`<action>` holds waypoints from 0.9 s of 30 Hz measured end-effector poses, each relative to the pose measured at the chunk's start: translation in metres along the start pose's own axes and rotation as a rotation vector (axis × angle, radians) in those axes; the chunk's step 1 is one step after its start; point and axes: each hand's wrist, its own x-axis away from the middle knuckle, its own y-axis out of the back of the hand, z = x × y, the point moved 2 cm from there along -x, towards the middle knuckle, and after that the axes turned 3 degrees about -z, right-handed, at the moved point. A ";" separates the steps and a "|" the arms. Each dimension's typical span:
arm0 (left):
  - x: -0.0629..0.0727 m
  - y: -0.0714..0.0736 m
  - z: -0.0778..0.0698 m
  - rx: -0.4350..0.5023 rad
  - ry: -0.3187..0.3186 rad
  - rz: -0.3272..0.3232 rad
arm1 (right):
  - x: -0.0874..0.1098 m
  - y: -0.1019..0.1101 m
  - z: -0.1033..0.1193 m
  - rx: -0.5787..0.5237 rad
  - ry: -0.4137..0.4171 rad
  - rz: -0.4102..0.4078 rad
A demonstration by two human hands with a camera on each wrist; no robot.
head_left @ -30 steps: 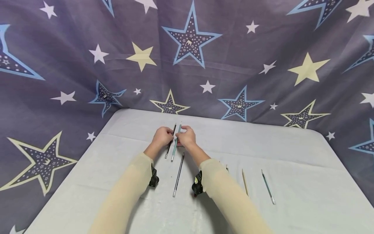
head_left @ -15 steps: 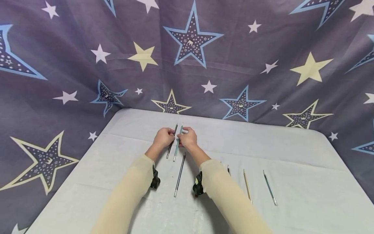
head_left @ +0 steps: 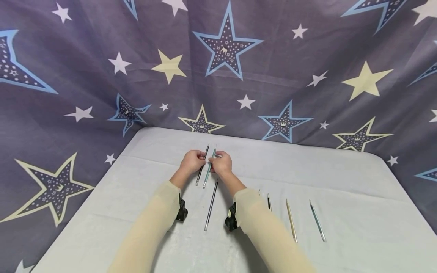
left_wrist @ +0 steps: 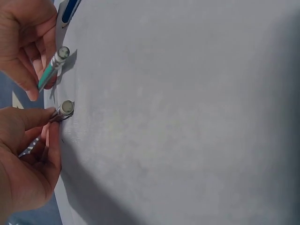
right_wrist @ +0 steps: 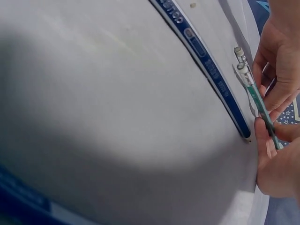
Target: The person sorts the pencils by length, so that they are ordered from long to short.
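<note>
At the back of the white table, my left hand (head_left: 192, 161) pinches a black pencil (head_left: 199, 176) between thumb and fingers. Beside it my right hand (head_left: 222, 163) pinches a green pencil (head_left: 206, 178), held nearly parallel to the black one with a small gap between. Both pencils have their eraser ends toward me; the left wrist view shows the green pencil's eraser (left_wrist: 63, 52) and the black pencil's eraser (left_wrist: 67, 107) close up. Nearer to me, a dark blue pencil (head_left: 211, 204) lies on the table between my forearms, its printed side plain in the right wrist view.
To the right of my right forearm lie a gold pencil (head_left: 291, 220), another green pencil (head_left: 317, 220) and a dark pencil (head_left: 269, 201) partly hidden by the sleeve. A star-patterned curtain (head_left: 218, 91) hangs behind the white-covered table (head_left: 341, 178).
The whole view has shifted slightly. Both hands stay at the same spot with their pencils; the green pencil shows a darker side than before.
</note>
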 end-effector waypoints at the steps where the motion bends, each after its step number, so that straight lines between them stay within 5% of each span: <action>1: 0.000 -0.001 0.000 0.001 0.005 0.003 | 0.000 0.000 -0.001 -0.004 -0.002 -0.001; 27: 0.001 -0.002 0.001 -0.005 0.012 0.007 | 0.003 -0.003 0.000 0.089 0.074 -0.017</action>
